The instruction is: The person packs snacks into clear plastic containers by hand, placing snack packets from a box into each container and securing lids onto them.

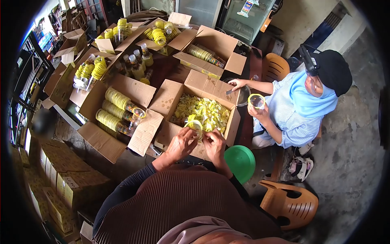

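Note:
My left hand (182, 143) is closed on a clear plastic cup with a yellow rim (195, 125), held tilted over the near side of an open cardboard box (168, 97). Just right of the cup, my right hand (214, 143) has its fingers pinched together at the box's near edge; what they hold, if anything, is too small to make out. Many small yellow-and-white wrapped packets (203, 112) fill the box below both hands.
A person (296, 101) at the right holds a yellow-rimmed cup (256, 101) and a flat blade-like tool (230, 92). Stacked cups (115, 107) lie in a box at left. Bottles (136, 67) stand behind. A green basin (239, 164) and orange chair (290, 203) are nearby.

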### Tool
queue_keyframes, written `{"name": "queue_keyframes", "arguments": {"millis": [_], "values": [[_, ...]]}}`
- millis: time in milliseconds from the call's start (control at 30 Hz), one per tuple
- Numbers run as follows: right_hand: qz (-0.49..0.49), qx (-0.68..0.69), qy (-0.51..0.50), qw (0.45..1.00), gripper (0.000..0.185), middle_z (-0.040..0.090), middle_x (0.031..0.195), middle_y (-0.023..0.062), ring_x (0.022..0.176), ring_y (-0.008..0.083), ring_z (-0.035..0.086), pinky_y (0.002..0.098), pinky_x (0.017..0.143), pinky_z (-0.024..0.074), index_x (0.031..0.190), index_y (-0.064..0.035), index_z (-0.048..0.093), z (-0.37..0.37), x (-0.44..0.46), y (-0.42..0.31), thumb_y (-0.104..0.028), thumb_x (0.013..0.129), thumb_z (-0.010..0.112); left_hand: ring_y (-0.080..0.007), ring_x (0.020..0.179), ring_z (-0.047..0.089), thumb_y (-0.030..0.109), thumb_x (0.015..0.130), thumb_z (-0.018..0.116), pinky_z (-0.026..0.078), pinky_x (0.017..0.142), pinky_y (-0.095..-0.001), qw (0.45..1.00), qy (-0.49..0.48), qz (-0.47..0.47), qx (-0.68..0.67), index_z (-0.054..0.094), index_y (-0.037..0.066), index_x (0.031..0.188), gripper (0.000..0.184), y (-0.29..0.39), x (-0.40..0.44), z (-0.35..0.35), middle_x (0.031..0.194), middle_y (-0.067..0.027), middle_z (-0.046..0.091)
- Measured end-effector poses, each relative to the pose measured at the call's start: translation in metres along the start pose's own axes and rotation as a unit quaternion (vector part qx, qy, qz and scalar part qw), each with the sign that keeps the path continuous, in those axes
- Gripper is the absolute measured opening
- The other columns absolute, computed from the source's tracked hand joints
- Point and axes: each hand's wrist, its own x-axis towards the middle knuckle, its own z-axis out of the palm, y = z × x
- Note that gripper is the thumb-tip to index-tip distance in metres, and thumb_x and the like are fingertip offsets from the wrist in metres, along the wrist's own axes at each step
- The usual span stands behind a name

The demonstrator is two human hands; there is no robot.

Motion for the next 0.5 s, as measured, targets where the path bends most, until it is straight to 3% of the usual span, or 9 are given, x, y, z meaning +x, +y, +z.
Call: {"name": "queue_keyframes", "arguments": {"millis": [200, 233, 400, 500], "values": [[0.018, 0.005, 0.046, 0.999, 0.013, 0.058, 0.074, 0.0085, 0.063, 0.0245, 0.061, 0.0332, 0.056, 0.0473, 0.085, -0.0028, 0.066, 0.005, -0.006, -0.007, 0.001, 0.074, 0.073, -0.0372, 0.079, 0.06, 0.003, 0.081, 0.065, 0.05, 0.066, -0.0435, 0.997, 0.02, -0.075, 0.027, 0.058, 0.001, 0.092, 0.013, -0.002, -0.004, -0.008, 0.084, -0.0157, 0.058], [-0.019, -0.028, 0.045, 0.998, 0.013, 0.057, 0.074, 0.0081, 0.063, 0.0243, 0.06, 0.034, 0.056, 0.0469, 0.084, -0.0035, 0.066, 0.003, -0.007, -0.007, 0.001, 0.074, 0.073, -0.0372, 0.079, 0.06, 0.003, 0.081, 0.065, 0.05, 0.066, -0.0435, 0.996, 0.021, -0.077, 0.027, 0.058, 0.001, 0.092, 0.013, -0.002, -0.004, -0.009, 0.084, -0.0157, 0.058], [-0.081, -0.114, 0.013, 0.99, 0.01, 0.056, 0.074, 0.0076, 0.064, 0.0244, 0.058, 0.0354, 0.057, 0.0457, 0.082, -0.0045, 0.065, 0.007, -0.007, -0.011, -0.002, 0.076, 0.072, -0.0331, 0.073, 0.06, 0.001, 0.079, 0.068, 0.049, 0.063, -0.0413, 0.999, 0.026, -0.022, 0.015, 0.058, 0.0, 0.087, 0.013, 0.004, -0.006, -0.007, 0.081, -0.0128, 0.058], [-0.009, -0.039, 0.02, 0.999, 0.008, 0.056, 0.074, 0.0084, 0.062, 0.0238, 0.059, 0.035, 0.055, 0.0464, 0.084, -0.0039, 0.066, 0.014, -0.007, 0.003, -0.001, 0.078, 0.07, -0.0335, 0.073, 0.058, 0.0, 0.078, 0.067, 0.049, 0.063, -0.0415, 1.0, 0.013, -0.01, 0.008, 0.058, 0.001, 0.087, 0.013, 0.006, -0.009, -0.001, 0.078, -0.0125, 0.055]]}}
